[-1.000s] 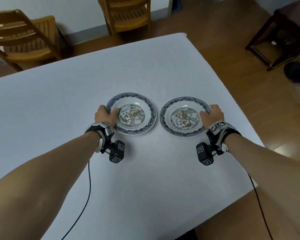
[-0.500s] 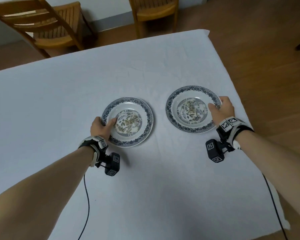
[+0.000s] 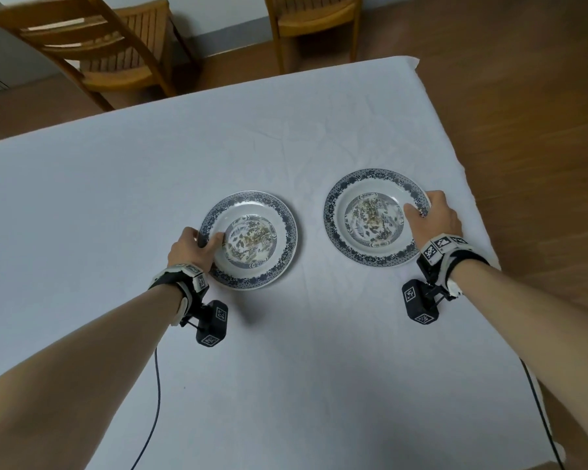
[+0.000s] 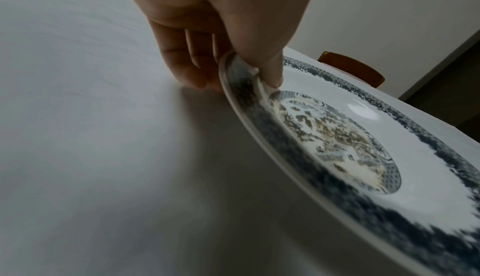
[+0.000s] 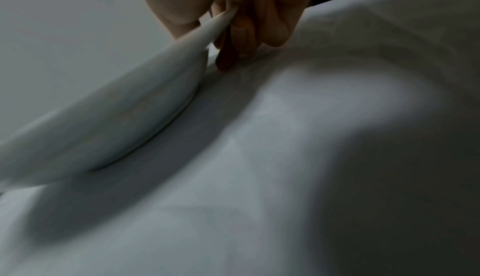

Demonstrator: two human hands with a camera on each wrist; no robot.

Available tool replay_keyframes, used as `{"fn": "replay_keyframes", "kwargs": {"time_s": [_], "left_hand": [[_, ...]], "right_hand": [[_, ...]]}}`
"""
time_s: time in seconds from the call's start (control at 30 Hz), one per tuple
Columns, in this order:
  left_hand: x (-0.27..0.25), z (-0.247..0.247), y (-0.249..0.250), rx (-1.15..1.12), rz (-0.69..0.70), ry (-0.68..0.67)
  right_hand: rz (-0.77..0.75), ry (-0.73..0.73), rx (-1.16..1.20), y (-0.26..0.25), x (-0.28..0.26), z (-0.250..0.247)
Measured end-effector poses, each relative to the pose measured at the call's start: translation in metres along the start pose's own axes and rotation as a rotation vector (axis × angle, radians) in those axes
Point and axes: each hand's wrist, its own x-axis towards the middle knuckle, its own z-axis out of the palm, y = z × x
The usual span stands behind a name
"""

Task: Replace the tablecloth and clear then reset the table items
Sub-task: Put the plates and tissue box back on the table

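Two blue-rimmed patterned plates sit on the white tablecloth (image 3: 286,351). My left hand (image 3: 206,240) pinches the near-left rim of the left plate (image 3: 287,228), thumb on top and fingers under it. In the left wrist view this plate (image 4: 363,116) is held by my left hand (image 4: 241,70) a little above its shadow on the cloth. My right hand (image 3: 421,206) grips the right rim of the right plate (image 3: 333,212). The right wrist view shows that plate's white underside (image 5: 116,116) tilted, its rim raised in my right hand (image 5: 226,19), fingers curled beneath.
Two wooden chairs (image 3: 109,52) (image 3: 316,18) stand beyond the table's far edge. The table's right edge (image 3: 469,184) runs close to my right hand, with wooden floor past it. Cables trail from both wrist cameras over the near cloth.
The gap between the plates has widened. The right plate has moved right and away from me, and the left plate has shifted slightly left, both still gripped by their rims.
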Motion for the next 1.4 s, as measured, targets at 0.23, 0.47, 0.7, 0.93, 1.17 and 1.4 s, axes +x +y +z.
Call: {"fn": "replay_keyframes", "kwargs": {"time_s": [0.23, 0.47, 0.7, 0.93, 1.17, 1.4], "left_hand": [[-0.011, -0.028, -0.003, 0.016, 0.115, 0.071], [-0.047, -0.082, -0.03, 0.276, 0.332, 0.11], [-0.106, -0.161, -0.131, 0.37, 0.375, 0.122], [-0.158, -0.275, -0.262, 0.384, 0.269, 0.145], [-0.163, -0.379, -0.378, 0.335, 0.052, 0.169], [-0.157, -0.459, -0.509, 0.288, -0.201, 0.194]], "right_hand": [[-0.148, 0.149, 0.002, -0.01, -0.014, -0.003], [-0.349, -0.011, -0.157, -0.073, -0.093, 0.0], [-0.57, -0.12, -0.306, -0.158, -0.24, 0.017], [-0.689, -0.206, -0.326, -0.265, -0.39, 0.057], [-0.837, -0.312, -0.373, -0.38, -0.496, 0.11], [-1.003, -0.45, -0.401, -0.502, -0.576, 0.206]]}}
